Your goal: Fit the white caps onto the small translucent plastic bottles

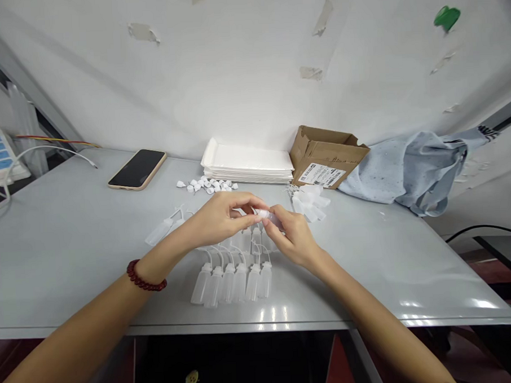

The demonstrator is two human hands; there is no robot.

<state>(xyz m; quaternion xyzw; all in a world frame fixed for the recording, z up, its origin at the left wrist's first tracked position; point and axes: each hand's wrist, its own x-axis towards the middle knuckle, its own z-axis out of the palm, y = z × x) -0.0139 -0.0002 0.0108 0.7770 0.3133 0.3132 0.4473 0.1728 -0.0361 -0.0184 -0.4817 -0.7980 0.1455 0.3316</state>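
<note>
Above the middle of the table, my right hand (pixel 294 235) grips a small translucent plastic bottle (pixel 275 219), mostly covered by the fingers. My left hand (pixel 223 216) pinches the white cap (pixel 262 214) at the bottle's top end. Below the hands lies a row of several similar bottles (pixel 228 283) with thin tethers curving from their necks. More bottles (pixel 159 232) lie left of my left wrist, partly hidden by the arm. Another pile of bottles (pixel 310 203) rests beyond my right hand. Loose white caps (pixel 206 185) are scattered behind my left hand.
At the back, a stack of white trays (pixel 248 163) stands beside an open cardboard box (pixel 328 154). A light-blue cloth (pixel 407 171) drapes over the right rear edge. A phone (pixel 138 169) lies at the back left, near a white cable (pixel 50 147). The grey table (pixel 93 272) ends close in front.
</note>
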